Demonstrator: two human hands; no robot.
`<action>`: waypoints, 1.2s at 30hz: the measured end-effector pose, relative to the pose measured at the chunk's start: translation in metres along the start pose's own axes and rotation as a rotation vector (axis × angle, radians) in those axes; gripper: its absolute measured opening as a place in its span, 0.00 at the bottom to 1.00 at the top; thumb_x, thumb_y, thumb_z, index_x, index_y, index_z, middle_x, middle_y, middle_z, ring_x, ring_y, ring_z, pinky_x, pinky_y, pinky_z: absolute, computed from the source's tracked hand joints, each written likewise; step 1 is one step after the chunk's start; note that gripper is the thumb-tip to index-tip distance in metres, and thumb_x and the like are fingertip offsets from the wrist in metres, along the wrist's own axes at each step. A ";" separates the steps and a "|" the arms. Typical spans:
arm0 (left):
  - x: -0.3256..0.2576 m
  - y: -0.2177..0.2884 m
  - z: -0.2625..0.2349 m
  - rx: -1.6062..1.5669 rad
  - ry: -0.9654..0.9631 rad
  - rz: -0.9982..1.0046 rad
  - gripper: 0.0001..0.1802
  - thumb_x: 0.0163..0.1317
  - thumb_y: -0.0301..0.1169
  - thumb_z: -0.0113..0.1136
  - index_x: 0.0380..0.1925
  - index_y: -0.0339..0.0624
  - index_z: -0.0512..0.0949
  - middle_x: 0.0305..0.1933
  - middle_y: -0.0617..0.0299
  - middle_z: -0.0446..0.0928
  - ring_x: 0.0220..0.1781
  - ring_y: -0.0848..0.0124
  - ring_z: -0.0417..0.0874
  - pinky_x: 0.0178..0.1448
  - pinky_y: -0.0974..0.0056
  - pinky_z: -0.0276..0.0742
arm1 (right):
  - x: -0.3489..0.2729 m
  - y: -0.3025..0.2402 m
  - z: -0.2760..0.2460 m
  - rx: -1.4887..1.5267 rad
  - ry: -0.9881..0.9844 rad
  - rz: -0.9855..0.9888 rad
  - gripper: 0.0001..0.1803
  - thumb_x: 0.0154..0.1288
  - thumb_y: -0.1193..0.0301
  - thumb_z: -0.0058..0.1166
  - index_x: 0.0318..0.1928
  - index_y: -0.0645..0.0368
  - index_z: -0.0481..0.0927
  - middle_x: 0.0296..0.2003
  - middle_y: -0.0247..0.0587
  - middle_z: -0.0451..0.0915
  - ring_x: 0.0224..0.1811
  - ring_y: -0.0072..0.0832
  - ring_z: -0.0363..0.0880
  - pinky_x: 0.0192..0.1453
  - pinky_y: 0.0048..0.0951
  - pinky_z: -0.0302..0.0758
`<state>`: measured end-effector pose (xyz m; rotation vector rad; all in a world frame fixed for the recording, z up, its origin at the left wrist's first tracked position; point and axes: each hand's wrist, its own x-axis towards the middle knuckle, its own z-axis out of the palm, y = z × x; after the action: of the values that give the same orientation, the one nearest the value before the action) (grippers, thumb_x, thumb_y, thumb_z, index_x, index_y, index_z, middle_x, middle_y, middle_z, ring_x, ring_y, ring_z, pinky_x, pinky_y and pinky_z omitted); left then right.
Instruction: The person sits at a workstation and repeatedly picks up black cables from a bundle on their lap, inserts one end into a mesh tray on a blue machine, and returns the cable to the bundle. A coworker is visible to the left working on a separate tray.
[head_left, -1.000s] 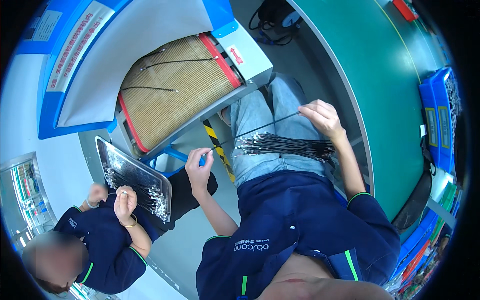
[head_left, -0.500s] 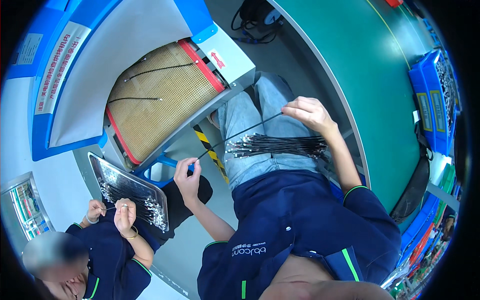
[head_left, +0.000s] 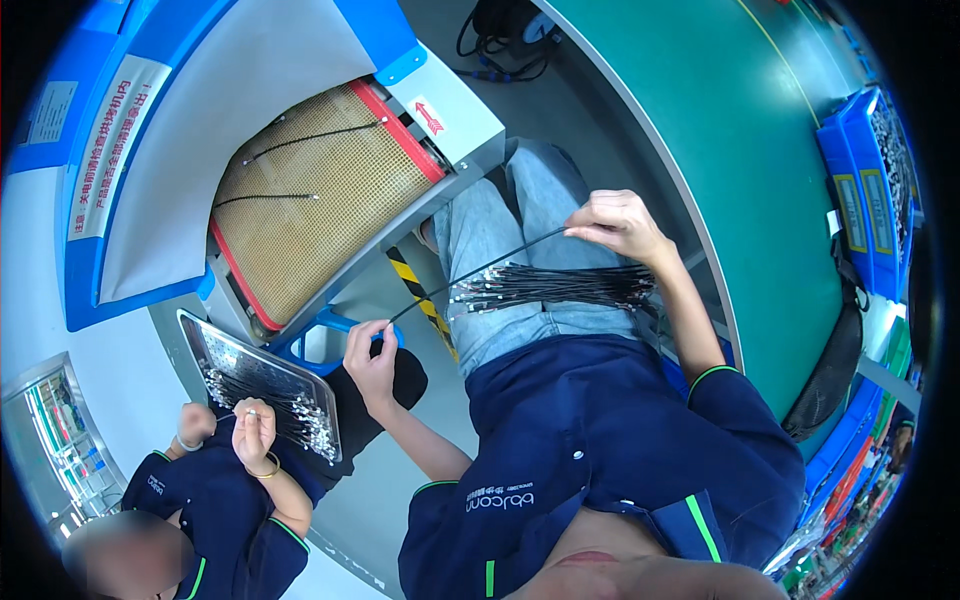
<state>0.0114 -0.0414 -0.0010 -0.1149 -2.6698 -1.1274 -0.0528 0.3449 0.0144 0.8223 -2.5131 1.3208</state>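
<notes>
A thin black cable (head_left: 470, 273) is stretched taut between my two hands, slanting up from left to right above my thighs. My left hand (head_left: 370, 362) pinches its lower end between thumb and fingers. At the upper end, my right hand (head_left: 618, 228) grips it with bent fingers. Both cable ends are hidden inside the fingers. Below the cable, across my lap, lies a bundle of black cables (head_left: 580, 288) with small light-coloured connectors gathered at the left. My right forearm passes over the bundle's right end.
At upper left, a blue-and-white machine has a mesh conveyor belt (head_left: 310, 165) carrying several black cables. A co-worker's hands (head_left: 252, 432) work over a metal tray (head_left: 336, 412) of cables at lower left. A green table (head_left: 700, 120) curves along my right, with blue bins (head_left: 850, 200).
My hands keep the cable stretched, with only a slight shift. The co-worker's head has moved lower in the picture, and their hands have shifted a little.
</notes>
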 end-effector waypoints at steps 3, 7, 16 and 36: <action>0.002 0.005 0.000 -0.012 0.004 0.009 0.06 0.50 0.17 0.64 0.29 0.34 0.78 0.30 0.56 0.79 0.33 0.65 0.80 0.41 0.65 0.74 | 0.001 0.000 -0.002 -0.028 -0.004 -0.022 0.06 0.52 0.70 0.67 0.30 0.55 0.82 0.21 0.33 0.77 0.21 0.27 0.75 0.25 0.29 0.70; 0.000 0.005 -0.002 -0.004 -0.003 0.007 0.07 0.49 0.17 0.65 0.29 0.35 0.79 0.31 0.56 0.80 0.35 0.63 0.80 0.41 0.64 0.76 | -0.002 0.003 0.001 -0.069 -0.005 -0.027 0.06 0.51 0.69 0.67 0.30 0.54 0.82 0.20 0.33 0.77 0.21 0.27 0.75 0.25 0.28 0.70; 0.002 0.007 -0.002 -0.006 -0.017 0.020 0.07 0.49 0.17 0.64 0.29 0.35 0.79 0.31 0.56 0.80 0.35 0.62 0.80 0.41 0.64 0.75 | -0.001 -0.003 -0.001 -0.060 0.043 0.009 0.06 0.50 0.72 0.68 0.27 0.56 0.83 0.20 0.34 0.77 0.20 0.27 0.74 0.23 0.29 0.67; 0.027 0.010 0.001 0.043 -0.084 0.132 0.07 0.49 0.18 0.64 0.30 0.37 0.79 0.32 0.57 0.80 0.35 0.61 0.80 0.41 0.63 0.75 | -0.023 0.002 -0.011 -0.008 -0.025 0.102 0.05 0.49 0.73 0.66 0.28 0.57 0.83 0.23 0.34 0.79 0.26 0.27 0.77 0.30 0.29 0.73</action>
<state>-0.0136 -0.0342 0.0119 -0.3330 -2.7116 -1.0462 -0.0361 0.3630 0.0100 0.7220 -2.6105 1.3379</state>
